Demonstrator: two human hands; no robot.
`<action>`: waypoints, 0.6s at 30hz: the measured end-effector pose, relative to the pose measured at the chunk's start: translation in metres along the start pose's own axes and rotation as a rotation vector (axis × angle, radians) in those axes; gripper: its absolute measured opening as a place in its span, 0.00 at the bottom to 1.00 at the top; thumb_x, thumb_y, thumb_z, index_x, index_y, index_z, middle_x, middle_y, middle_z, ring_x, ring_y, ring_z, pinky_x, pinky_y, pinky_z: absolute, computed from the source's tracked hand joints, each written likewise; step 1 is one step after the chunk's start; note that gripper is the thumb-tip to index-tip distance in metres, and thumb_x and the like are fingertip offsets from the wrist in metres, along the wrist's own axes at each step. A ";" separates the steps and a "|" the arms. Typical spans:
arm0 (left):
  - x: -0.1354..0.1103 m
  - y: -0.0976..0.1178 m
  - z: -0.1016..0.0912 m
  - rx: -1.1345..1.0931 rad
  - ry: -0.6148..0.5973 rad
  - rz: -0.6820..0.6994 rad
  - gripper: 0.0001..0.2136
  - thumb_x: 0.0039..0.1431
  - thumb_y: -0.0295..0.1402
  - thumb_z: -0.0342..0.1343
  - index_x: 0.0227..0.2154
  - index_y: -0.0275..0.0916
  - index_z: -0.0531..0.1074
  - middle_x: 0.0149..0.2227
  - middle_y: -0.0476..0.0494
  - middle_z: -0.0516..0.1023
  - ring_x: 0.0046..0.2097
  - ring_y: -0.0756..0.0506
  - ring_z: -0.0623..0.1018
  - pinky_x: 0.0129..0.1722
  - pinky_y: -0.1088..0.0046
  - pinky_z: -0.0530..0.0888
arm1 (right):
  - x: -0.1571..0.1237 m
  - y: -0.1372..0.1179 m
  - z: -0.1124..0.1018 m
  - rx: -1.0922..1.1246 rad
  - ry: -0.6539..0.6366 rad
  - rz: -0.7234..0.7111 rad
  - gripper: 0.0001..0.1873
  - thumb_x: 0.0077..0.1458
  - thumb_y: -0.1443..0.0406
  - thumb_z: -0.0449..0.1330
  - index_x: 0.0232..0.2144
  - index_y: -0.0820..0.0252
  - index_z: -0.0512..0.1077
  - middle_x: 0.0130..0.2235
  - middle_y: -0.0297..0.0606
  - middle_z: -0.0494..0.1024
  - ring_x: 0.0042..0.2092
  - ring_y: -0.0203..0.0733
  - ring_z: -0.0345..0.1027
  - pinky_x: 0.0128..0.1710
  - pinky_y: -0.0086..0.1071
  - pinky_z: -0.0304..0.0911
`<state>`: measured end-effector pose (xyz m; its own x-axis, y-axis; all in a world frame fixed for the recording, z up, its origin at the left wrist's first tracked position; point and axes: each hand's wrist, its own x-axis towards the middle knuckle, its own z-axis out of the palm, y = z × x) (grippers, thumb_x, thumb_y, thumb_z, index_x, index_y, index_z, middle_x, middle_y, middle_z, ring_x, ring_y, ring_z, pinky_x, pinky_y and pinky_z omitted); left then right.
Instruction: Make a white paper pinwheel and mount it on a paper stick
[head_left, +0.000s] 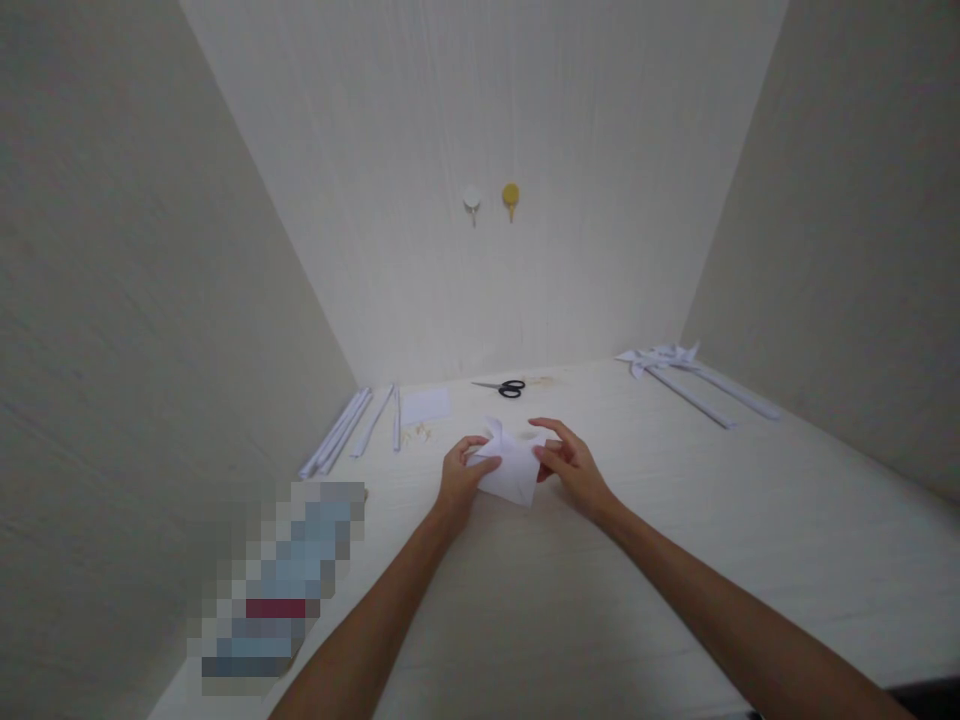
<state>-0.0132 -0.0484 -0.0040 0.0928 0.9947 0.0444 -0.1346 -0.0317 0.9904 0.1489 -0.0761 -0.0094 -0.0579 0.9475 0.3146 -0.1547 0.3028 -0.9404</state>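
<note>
A white sheet of paper (512, 476), cut at its far side with flaps curling upward, is held between both hands above the white table. My left hand (460, 475) pinches its left edge, with the thumb lying on top. At the right edge, my right hand (571, 465) grips the paper between thumb and bent fingers, and its index finger is raised over a flap. Some of the fingertips are hidden behind the paper. Beyond the hands lies a pair of scissors (510, 388) with black handles, blades pointing left.
Rolled paper sticks (337, 432) lie at the left, near a flat paper square (426, 405) and small pale pieces (417, 434). Paper pinwheels (660, 357) on sticks rest at the back right. Two hooks (511, 196) hang on the back wall. A blurred-out object (300, 570) is at front left.
</note>
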 end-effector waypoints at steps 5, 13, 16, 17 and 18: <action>0.000 0.000 0.000 -0.048 0.062 0.031 0.16 0.32 0.29 0.61 0.28 0.35 0.64 0.20 0.53 0.71 0.20 0.53 0.68 0.21 0.78 0.64 | -0.003 0.002 -0.002 -0.187 -0.030 -0.078 0.13 0.48 0.62 0.52 0.36 0.59 0.72 0.21 0.31 0.70 0.22 0.33 0.65 0.24 0.29 0.62; 0.000 0.001 0.003 -0.088 0.140 0.037 0.16 0.31 0.29 0.60 0.28 0.35 0.64 0.19 0.54 0.71 0.20 0.52 0.68 0.20 0.78 0.64 | 0.005 0.015 -0.004 -0.257 -0.036 0.026 0.11 0.38 0.72 0.52 0.24 0.61 0.75 0.19 0.32 0.73 0.21 0.32 0.64 0.22 0.27 0.60; 0.001 0.000 0.004 -0.077 0.141 0.041 0.16 0.30 0.29 0.61 0.27 0.35 0.64 0.18 0.53 0.71 0.20 0.52 0.68 0.20 0.78 0.64 | 0.007 0.015 -0.004 -0.212 -0.067 0.101 0.10 0.37 0.70 0.56 0.26 0.62 0.75 0.18 0.33 0.73 0.19 0.32 0.64 0.22 0.27 0.60; 0.001 0.000 0.004 -0.075 0.140 0.042 0.16 0.30 0.29 0.61 0.26 0.35 0.64 0.19 0.53 0.71 0.20 0.52 0.68 0.20 0.78 0.64 | 0.007 0.015 -0.005 -0.197 -0.079 0.112 0.09 0.38 0.69 0.58 0.26 0.63 0.74 0.18 0.33 0.74 0.20 0.32 0.65 0.22 0.27 0.60; 0.001 0.000 0.004 -0.072 0.141 0.041 0.16 0.30 0.29 0.61 0.26 0.35 0.64 0.18 0.53 0.71 0.20 0.52 0.68 0.20 0.78 0.64 | 0.007 0.015 -0.005 -0.184 -0.084 0.118 0.08 0.38 0.67 0.59 0.26 0.63 0.74 0.18 0.34 0.74 0.20 0.33 0.65 0.22 0.27 0.60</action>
<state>-0.0092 -0.0478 -0.0036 -0.0529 0.9967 0.0612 -0.2059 -0.0709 0.9760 0.1512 -0.0643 -0.0215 -0.1482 0.9678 0.2036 0.0395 0.2115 -0.9766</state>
